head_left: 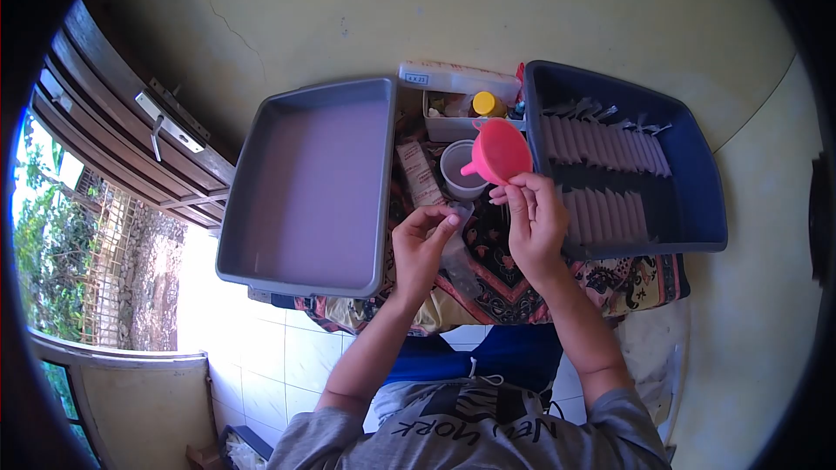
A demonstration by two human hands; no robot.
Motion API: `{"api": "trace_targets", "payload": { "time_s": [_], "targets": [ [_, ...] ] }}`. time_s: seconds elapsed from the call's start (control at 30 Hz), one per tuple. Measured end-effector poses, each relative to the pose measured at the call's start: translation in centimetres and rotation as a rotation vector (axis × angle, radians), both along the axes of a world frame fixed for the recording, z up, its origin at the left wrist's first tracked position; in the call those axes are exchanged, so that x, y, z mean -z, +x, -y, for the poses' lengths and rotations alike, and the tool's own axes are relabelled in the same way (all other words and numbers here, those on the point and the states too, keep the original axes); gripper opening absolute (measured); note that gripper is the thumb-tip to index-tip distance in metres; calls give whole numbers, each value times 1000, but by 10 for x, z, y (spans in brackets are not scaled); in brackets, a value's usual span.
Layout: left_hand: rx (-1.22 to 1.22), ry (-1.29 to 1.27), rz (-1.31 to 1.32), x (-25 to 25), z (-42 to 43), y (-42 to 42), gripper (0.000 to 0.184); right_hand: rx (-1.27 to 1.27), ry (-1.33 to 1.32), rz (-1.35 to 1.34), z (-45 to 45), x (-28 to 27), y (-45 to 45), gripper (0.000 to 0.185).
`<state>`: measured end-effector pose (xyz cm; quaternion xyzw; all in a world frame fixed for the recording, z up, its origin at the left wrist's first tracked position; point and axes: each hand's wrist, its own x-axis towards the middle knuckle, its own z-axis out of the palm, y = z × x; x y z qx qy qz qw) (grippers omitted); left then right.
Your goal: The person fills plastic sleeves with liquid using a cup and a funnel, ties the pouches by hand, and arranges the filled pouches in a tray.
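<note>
My left hand (420,248) pinches the top of a clear plastic bag (459,263), which hangs down limp over the patterned cloth. In my right hand (535,222) is a pink funnel (507,151), gripped at its rim and tilted so that its spout points left. Behind the spout stands a white plastic tub (461,176). To the left, a large grey basin (383,209) holds a pale purple liquid. A dark blue-grey basin (688,218) on the right contains two rows of filled, tied plastic bags (601,139).
Behind the tub sits a white box (444,128) with a yellow-capped container (488,104) in it. A printed packet (420,172) lies beside the left basin. The patterned cloth (627,283) covers the table. At far left is an open door (148,130).
</note>
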<state>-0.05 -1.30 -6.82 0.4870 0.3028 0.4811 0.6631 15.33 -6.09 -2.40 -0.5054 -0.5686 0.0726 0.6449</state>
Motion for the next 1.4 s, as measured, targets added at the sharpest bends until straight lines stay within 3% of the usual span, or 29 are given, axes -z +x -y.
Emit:
{"api": "trace_targets", "payload": {
  "time_s": [0.33, 0.67, 0.93, 1.27, 1.4],
  "targets": [
    [-83, 106, -87, -8, -3, 10, 14, -157, 70, -190, 32, -24, 2, 9],
    [-106, 177, -152, -5, -2, 9, 13, -117, 27, -141, 31, -21, 4, 9],
    [-43, 71, -46, -13, 1, 9, 14, -62, 9, -85, 32, -24, 5, 8],
    [-2, 50, -1, -6, -1, 4, 16, -126, -13, -174, 31, -26, 5, 7],
    [9, 50, -25, -10, 0, 3, 16, -146, -25, -68, 31, -27, 5, 6]
  ]
}}
